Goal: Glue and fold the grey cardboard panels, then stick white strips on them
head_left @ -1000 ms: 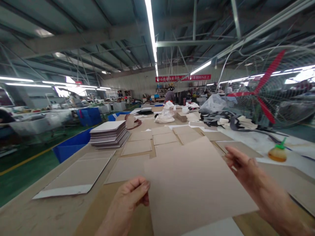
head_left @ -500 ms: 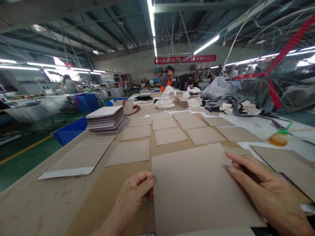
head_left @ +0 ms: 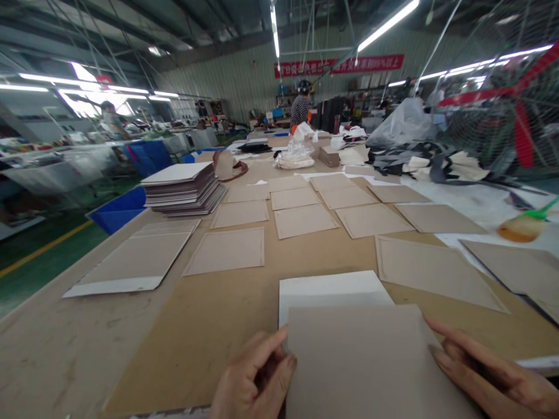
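Observation:
My left hand (head_left: 257, 375) pinches the left edge of a flat taupe panel (head_left: 362, 361), thumb on its face. At the opposite edge my right hand (head_left: 493, 369) grips the same panel between thumb and fingers. The panel's near end runs out of the picture. Beyond and partly beneath it lies a piece with a white strip (head_left: 332, 290), mostly hidden by the panel. Similar thin taupe panels with a line along their borders are laid out in rows, among them a near-left panel (head_left: 227, 251) and a near-right panel (head_left: 437, 270).
On the left stand a tall stack of boards (head_left: 183, 189) and a large white-edged board (head_left: 135, 256). A blue bin (head_left: 117, 209) is beside the table. Dark scraps (head_left: 406, 157), a plastic bag (head_left: 402, 125), an amber bottle (head_left: 522, 227) and a fan (head_left: 519, 99) are at right.
The panel has come nearer my body in both hands, uncovering the white-strip piece and the near-right panel. My view has tipped downward. The far person has turned away.

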`<action>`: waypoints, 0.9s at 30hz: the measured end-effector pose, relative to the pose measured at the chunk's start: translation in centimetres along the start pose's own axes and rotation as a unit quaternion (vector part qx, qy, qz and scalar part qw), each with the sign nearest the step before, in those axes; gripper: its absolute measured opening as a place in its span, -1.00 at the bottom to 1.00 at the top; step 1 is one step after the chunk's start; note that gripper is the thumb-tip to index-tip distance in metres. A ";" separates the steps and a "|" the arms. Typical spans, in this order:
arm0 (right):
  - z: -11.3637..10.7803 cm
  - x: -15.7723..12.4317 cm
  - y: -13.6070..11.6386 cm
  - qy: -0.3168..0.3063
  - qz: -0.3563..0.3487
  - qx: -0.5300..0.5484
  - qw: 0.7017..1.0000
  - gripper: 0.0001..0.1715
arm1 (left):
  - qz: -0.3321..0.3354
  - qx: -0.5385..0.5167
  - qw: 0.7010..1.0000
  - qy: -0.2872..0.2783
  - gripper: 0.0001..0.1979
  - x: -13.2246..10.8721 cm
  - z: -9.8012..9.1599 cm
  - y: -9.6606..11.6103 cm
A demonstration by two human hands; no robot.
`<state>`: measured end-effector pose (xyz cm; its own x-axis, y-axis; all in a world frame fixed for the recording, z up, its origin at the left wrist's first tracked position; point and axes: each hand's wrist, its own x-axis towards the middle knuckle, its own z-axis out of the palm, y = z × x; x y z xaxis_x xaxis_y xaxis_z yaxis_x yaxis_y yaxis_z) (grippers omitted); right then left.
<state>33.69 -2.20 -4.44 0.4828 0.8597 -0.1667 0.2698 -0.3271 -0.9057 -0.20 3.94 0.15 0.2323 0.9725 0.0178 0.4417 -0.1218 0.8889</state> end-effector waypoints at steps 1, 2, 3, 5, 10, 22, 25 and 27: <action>0.1 0.1 -0.3 -0.006 -0.006 -0.006 1.000 -0.34 | 0.007 0.015 1.000 0.000 -0.67 0.2 0.1 0.0; 0.2 0.4 -0.7 -0.009 -0.014 -0.015 1.000 -0.33 | 0.008 0.026 1.000 0.001 -0.68 0.4 0.1 0.0; 0.4 0.7 -1.1 -0.011 -0.018 -0.024 0.999 -0.31 | 0.008 0.032 0.999 0.004 -0.70 0.8 0.1 0.0; 0.7 1.6 -2.0 -0.028 -0.009 -0.030 0.999 -0.24 | 0.010 0.037 0.999 0.016 -0.72 1.4 0.3 -0.1; 1.3 5.1 -2.8 -0.040 -0.025 -0.100 0.994 -0.24 | 0.010 0.034 0.998 0.055 -0.73 2.7 0.6 -0.6; 3.0 7.4 -2.3 0.008 -0.148 -0.208 0.967 -0.35 | 0.017 0.071 0.996 0.055 -0.84 4.9 0.6 -0.5; 3.6 7.0 -2.2 0.026 -0.141 -0.203 0.969 -0.35 | 0.019 0.063 0.996 0.059 -0.79 4.9 0.7 -0.8; 4.0 6.7 -2.2 0.034 -0.142 -0.192 0.971 -0.37 | 0.018 0.051 0.996 0.068 -0.79 5.0 0.9 -1.1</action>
<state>32.97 5.85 -5.11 0.3939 0.9131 0.1055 0.6840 -0.2146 -0.6972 1.24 8.73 -1.09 0.1323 0.9844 0.1164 0.5219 -0.1690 0.8361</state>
